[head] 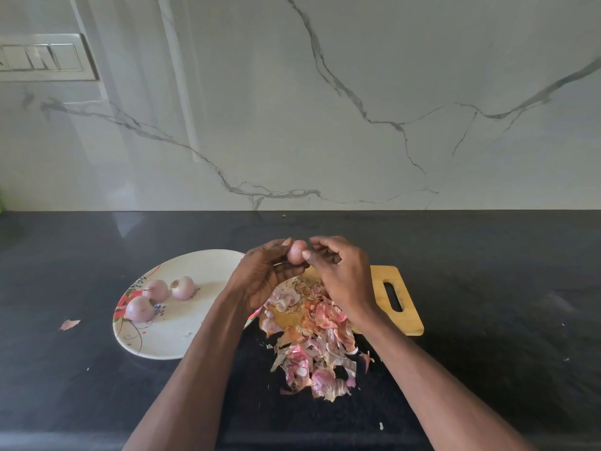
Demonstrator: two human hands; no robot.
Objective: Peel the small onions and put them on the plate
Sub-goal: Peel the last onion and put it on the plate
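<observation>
Head view: left hand (260,275) fingers curled around small onion (297,252); right hand (341,271) fingers pinch its side.

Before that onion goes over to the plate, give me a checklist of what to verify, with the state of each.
1. Onion held firmly: ok, the left hand cups it and the right hand pinches it from the other side.
2. Onion fully peeled: cannot tell, the fingers hide part of it.
3. Free space on the plate: ok, three onions lie near its left rim and the rest is bare.
4. Plate within reach: ok, it lies right beside the left forearm.
5. Peels kept off the plate: ok, the heap lies on the cutting board and the counter.
</observation>
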